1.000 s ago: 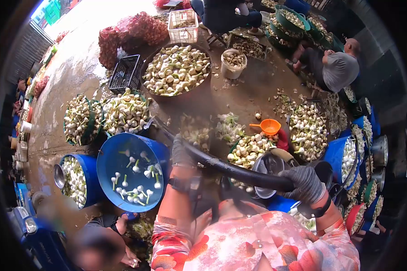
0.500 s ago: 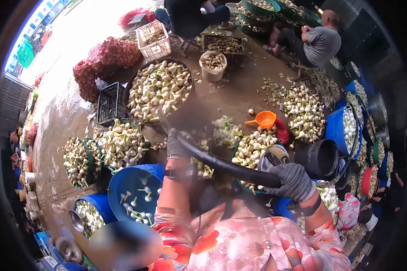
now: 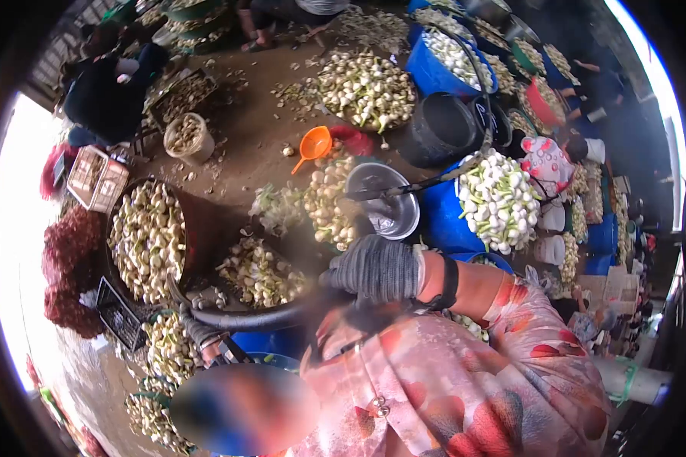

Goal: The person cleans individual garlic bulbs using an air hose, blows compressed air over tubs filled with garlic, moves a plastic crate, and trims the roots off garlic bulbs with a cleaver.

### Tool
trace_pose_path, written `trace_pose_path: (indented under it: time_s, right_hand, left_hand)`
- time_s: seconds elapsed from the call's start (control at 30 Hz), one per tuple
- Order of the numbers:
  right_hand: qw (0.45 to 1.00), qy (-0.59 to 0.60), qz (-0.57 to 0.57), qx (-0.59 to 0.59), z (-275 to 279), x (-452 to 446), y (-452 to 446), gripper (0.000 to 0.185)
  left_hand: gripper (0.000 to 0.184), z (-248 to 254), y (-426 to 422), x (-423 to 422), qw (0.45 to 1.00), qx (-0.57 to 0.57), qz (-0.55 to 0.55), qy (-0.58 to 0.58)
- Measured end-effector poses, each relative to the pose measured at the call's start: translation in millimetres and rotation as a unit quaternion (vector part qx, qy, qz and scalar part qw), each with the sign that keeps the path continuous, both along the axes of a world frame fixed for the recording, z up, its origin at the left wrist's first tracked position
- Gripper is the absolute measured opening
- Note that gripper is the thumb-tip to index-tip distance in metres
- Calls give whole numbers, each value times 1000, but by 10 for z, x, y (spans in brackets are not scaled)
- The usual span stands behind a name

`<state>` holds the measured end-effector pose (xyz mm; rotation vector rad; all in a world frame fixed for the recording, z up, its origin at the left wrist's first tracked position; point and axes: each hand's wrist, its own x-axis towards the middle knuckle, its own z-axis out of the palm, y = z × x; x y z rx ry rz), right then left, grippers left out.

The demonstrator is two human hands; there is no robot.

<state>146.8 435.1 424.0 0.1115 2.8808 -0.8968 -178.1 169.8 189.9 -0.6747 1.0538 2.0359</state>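
Note:
A black hose curves across in front of me. My left hand, in a grey glove, is closed around it near its pale end, beside the big tub of garlic bulbs. My right hand, also gloved in grey, is closed at the hose's other visible stretch, its fingers partly smeared by motion. Just beyond the right hand a metal basin leans by a heap of garlic. Another pile of garlic lies between the hands. A blurred patch hides the area below my left hand.
An orange ladle lies by the garlic. To the right stand a black bucket and a blue tub heaped with white bulbs. At left are a black crate and red net sacks. Other people sit farther back.
My view has turned right, so the scene has shifted left and tilted. Both hands keep hold of the hose, now lower in view. The metal basin shows more fully.

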Motion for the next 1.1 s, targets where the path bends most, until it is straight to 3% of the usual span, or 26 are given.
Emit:
trace_pose_path:
  time_s: [0.2,0.23,0.27,0.33,0.63,0.7,0.87,0.93,1.1]
  right_hand:
    - [998,-60,-2,1,3,24,-87,21]
    - [997,-82,1,15,49,24,-98,22]
    - [997,-81,-10,16,8,44,-122,22]
    - [1000,0,-26,2,-67,79,-142,27]
    - [991,-103,-69,39,-11,55,-177,32]
    - [999,-17,-51,4,-26,65,-168,33]
    - [998,-31,-37,32,-62,15,-187,36]
    - [998,37,-38,41,-185,34,-204,39]
    - [995,43,-73,56,-182,91,-219,40]
  left_hand:
    - [30,92,31,-50,998,24,-57,12]
    - [31,157,91,-14,998,-40,-44,37]
    - [32,51,26,-127,995,55,-77,17]
    - [29,-33,-34,-243,995,59,-82,-2]
    - [28,20,544,123,985,-12,-171,4]
    - [28,17,705,230,980,-22,-199,6]
    - [27,0,1250,536,961,-33,-275,8]
    - [27,-17,1517,721,948,-35,-317,7]
    - [26,14,1839,960,930,-32,-365,4]
